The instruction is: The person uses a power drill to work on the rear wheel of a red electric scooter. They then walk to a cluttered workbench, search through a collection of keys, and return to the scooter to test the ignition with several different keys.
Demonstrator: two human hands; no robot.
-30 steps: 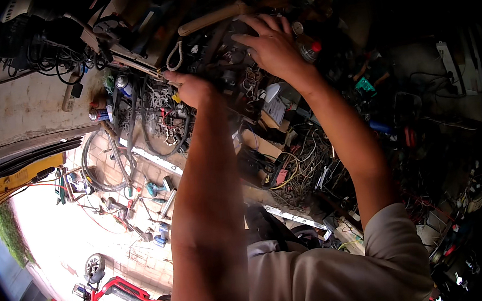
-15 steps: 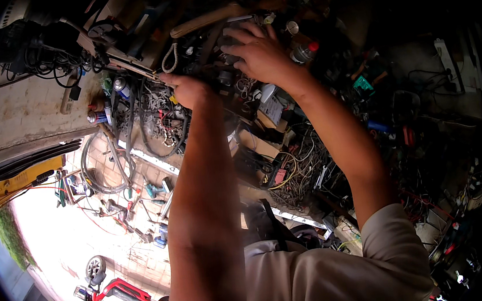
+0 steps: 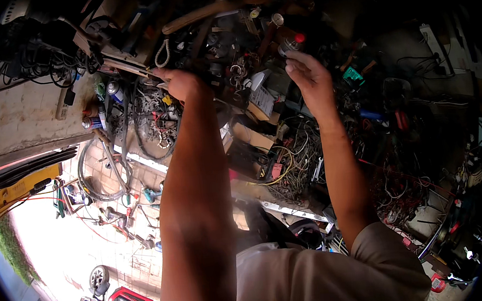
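Note:
My left hand is closed at the end of some thin pale strips on the cluttered bench; what its curled fingers hold, if anything, is hidden. A loop of rope on a wooden handle lies just beyond it. My right hand is open, fingers stretched and holding nothing. Its fingertips are by a red-capped can; whether they touch it I cannot tell. Between the hands lie small metal rings and an open cardboard box.
Spray cans stand left of my left hand, beside a coiled hose. Tangled wires fill the middle of the bench. Power tools lie on the sunlit paving, with a red-framed scooter nearer. A green piece lies right.
My right hand has moved right and nearer, from over the dark clutter to beside the red-capped can. My left hand stays by the strips. The view has shifted slightly.

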